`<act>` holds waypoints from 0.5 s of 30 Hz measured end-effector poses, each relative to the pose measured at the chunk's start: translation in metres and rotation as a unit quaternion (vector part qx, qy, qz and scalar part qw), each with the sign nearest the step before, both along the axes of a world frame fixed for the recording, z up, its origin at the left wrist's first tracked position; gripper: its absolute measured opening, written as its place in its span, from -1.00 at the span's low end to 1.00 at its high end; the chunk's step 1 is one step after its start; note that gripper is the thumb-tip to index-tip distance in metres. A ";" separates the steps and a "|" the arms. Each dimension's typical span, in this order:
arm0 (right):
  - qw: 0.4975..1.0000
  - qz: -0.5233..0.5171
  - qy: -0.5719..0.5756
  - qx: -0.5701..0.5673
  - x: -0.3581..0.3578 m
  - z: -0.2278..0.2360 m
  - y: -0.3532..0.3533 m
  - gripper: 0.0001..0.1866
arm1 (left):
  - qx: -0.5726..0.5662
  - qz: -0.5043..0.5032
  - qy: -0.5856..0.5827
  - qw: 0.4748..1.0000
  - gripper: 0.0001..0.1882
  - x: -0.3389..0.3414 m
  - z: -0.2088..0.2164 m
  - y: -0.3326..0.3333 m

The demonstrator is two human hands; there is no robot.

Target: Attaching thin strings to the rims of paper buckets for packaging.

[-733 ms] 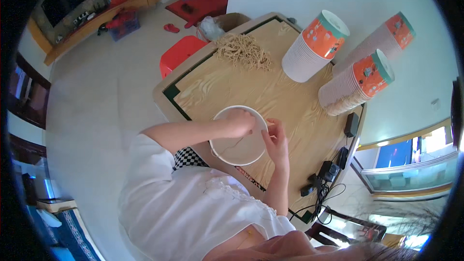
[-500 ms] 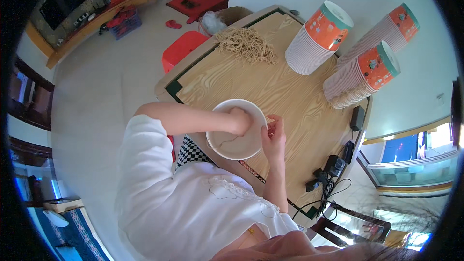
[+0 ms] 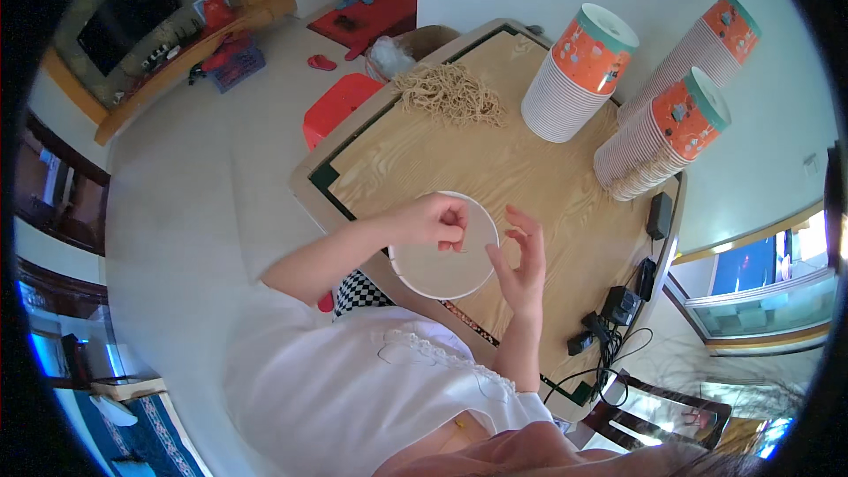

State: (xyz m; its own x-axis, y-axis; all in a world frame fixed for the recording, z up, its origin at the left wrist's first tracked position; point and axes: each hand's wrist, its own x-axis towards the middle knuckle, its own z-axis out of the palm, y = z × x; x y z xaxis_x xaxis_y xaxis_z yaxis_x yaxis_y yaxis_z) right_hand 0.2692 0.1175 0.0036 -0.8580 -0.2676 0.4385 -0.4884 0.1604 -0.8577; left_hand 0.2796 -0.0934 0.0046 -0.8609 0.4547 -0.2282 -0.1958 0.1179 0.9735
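A round white paper bucket (image 3: 415, 278) stands at the near edge of the wood-patterned table, its mouth facing up toward me. My left hand (image 3: 437, 223) is over the bucket's opening with its fingers closed in a pinch. A short end of thin cord (image 3: 464, 251) shows below those fingertips; the rest is hidden. Just right of the rim, my right hand (image 3: 523, 263) is raised with thumb and fingers apart, holding nothing that I can see. Farther back on the table lies a loose heap of tan cords (image 3: 450, 95).
Nested stacks of white buckets with orange and green tops stand at the back right: one stack (image 3: 579, 75), a second stack (image 3: 671, 128) with tan cords along its side, and a third behind. Black adapters (image 3: 621, 305) and cables lie at the right edge. A red stool (image 3: 340, 106) is beyond the left edge.
My left hand has come up out of the bucket and is now above its opening, fingers closed. The right hand has let go of the rim and opened. The view has shifted slightly.
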 end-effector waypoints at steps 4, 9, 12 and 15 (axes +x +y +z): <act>0.985 0.161 -0.055 -0.001 -0.002 0.009 -0.012 -0.48 | 0.111 0.113 0.017 0.987 -0.93 0.028 0.019 0.010; 0.982 0.163 -0.077 0.059 0.002 0.011 -0.023 -0.60 | 0.082 0.146 0.102 0.981 -0.94 0.033 0.004 0.010; 0.987 0.117 -0.058 0.092 0.001 0.016 -0.025 -0.75 | 0.020 0.158 0.116 0.980 -0.94 0.030 0.005 0.007; 0.990 0.103 -0.027 0.089 -0.004 0.015 -0.027 -0.82 | -0.034 0.185 0.115 0.975 -0.93 0.029 0.012 0.001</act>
